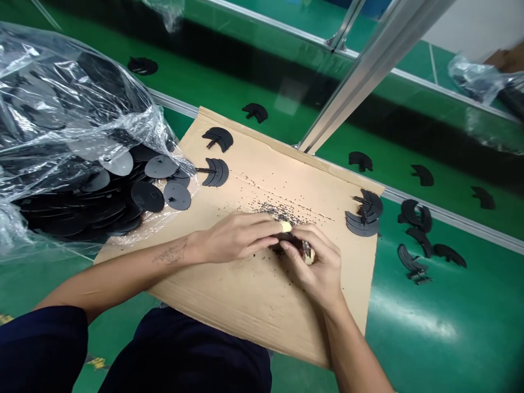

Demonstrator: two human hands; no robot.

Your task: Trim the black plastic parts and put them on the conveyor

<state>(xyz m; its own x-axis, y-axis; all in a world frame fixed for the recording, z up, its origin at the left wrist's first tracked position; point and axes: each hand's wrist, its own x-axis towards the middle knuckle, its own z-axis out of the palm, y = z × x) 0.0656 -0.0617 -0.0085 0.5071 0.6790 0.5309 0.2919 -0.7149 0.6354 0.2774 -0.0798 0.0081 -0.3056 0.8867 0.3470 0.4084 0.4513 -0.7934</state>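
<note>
Head view looks down on a sheet of cardboard (254,295) lying across the person's lap and the edge of a green tabletop (429,327). Both hands meet near the middle of the sheet. The left hand (235,236) lies flat-fingered and closed over a small black plastic part (286,239), pinning it against the cardboard. The right hand (317,265) is curled narrow around the same part from the other side, with a pale tool tip (309,255) poking out between its fingers; what tool it is cannot be told. Fine black shavings (282,210) are scattered on the cardboard just beyond the hands.

Two crescent-shaped black pieces (218,138) lie near the far left corner of the sheet, and a small stack of similar crescents (364,214) sits at its right edge. More crescents (415,240) lie loose on the green surface to the right. On the left, a clear plastic bag (61,109) spills round black discs (147,195) toward the cardboard. A slanted metal rail (368,71) crosses the top of the view.
</note>
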